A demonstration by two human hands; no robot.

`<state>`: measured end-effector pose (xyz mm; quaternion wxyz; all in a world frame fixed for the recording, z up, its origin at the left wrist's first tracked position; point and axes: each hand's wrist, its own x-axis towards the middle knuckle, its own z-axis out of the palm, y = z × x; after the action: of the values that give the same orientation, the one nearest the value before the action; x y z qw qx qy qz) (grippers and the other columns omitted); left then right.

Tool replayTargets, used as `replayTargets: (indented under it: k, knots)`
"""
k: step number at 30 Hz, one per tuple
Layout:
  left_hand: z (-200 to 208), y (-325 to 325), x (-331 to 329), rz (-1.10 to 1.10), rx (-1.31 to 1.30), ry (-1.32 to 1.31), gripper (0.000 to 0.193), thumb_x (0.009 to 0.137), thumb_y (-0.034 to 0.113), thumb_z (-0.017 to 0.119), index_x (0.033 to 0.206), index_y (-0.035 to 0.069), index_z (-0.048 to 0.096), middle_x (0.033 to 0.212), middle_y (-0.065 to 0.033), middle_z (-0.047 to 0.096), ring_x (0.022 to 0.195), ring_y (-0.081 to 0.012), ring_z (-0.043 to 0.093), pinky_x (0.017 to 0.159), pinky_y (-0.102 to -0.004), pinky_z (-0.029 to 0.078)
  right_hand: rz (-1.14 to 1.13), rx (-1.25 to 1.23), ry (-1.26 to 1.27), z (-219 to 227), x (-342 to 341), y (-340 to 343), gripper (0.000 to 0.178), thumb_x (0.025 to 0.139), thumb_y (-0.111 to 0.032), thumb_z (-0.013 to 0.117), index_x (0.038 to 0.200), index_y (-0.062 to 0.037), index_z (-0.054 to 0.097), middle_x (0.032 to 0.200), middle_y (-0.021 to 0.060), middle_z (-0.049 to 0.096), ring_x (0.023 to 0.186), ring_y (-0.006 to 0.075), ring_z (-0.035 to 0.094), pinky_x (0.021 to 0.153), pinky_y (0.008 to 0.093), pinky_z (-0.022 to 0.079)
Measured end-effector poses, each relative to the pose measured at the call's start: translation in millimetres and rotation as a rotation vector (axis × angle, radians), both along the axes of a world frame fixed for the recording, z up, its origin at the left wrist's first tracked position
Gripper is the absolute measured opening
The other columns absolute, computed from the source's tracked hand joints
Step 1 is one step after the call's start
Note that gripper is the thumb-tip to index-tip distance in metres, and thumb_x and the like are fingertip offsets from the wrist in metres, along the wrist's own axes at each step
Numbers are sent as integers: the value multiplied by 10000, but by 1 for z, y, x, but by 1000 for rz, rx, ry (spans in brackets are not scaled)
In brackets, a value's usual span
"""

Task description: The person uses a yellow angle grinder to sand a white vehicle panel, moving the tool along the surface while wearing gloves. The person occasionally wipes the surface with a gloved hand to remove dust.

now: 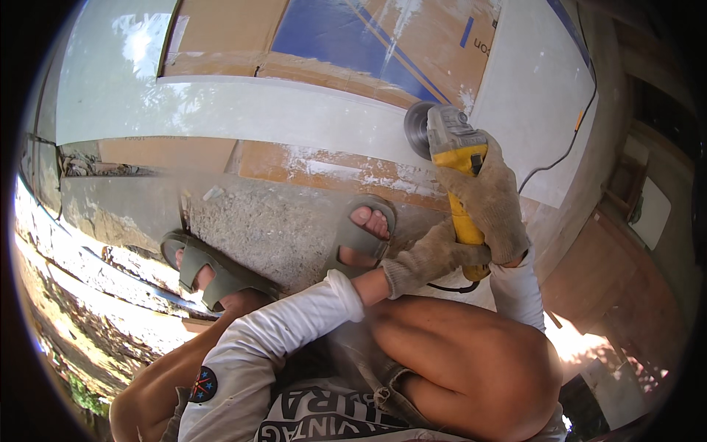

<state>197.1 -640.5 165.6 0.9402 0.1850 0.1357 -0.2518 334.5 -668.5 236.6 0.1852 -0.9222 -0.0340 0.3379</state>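
A yellow and grey angle grinder (464, 210) is in both my hands, its head pointing away from me. My right hand (495, 199), in a tan work glove, wraps the body behind the grey gear head. Lower down, my left hand (433, 256), gloved as well, grips the rear of the body. The grinder's round disc (418, 131) stands on edge by the inner border of a pale white panel (317, 110); whether it touches the panel I cannot tell. Brown and blue cardboard (368, 48) shows in the panel's cutout.
A black cord (563, 156) with an orange section runs over the panel's right side. My sandalled feet (368, 234) rest on rough, dusty concrete (254, 239). A strip of cardboard (331, 171) lies along the panel's near edge. Brown boards (611, 283) are at the right.
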Motion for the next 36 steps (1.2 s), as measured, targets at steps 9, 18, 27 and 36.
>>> replayTargets:
  k: [9, 18, 27, 36]
  knots:
    - [-1, -3, 6, -27, -12, -52, 478, 992, 173, 861, 1388, -17, 674, 1272, -93, 765, 1175, -190, 715, 1031, -359, 587, -56, 24, -15, 2, 2, -6, 850, 922, -228, 902, 1603, 59, 482, 1252, 242, 789, 1042, 317, 823, 875, 413, 677]
    - [18, 28, -5, 70, 73, 11, 466, 984, 145, 868, 1376, -16, 675, 1247, -93, 768, 1135, -179, 732, 986, -349, 606, -40, 132, 37, 9, -4, 27, 834, 898, -256, 907, 1572, 46, 519, 1206, 200, 793, 998, 265, 817, 854, 391, 673]
    - [7, 42, -17, 238, -142, 77, 592, 971, 62, 847, 1495, 56, 571, 1357, -60, 712, 1248, -194, 704, 1047, -346, 590, 39, 184, 96, 5, -13, 69, 700, 865, -292, 892, 1404, 50, 606, 1094, 185, 800, 922, 269, 804, 805, 402, 647]
    - [-2, 52, -21, 197, -115, 135, 625, 998, 79, 811, 1548, 52, 518, 1400, -76, 691, 1238, -178, 708, 1031, -318, 600, 507, 242, -104, -5, -12, 74, 621, 859, -306, 894, 1280, 74, 641, 1040, 232, 785, 926, 366, 809, 779, 440, 651]
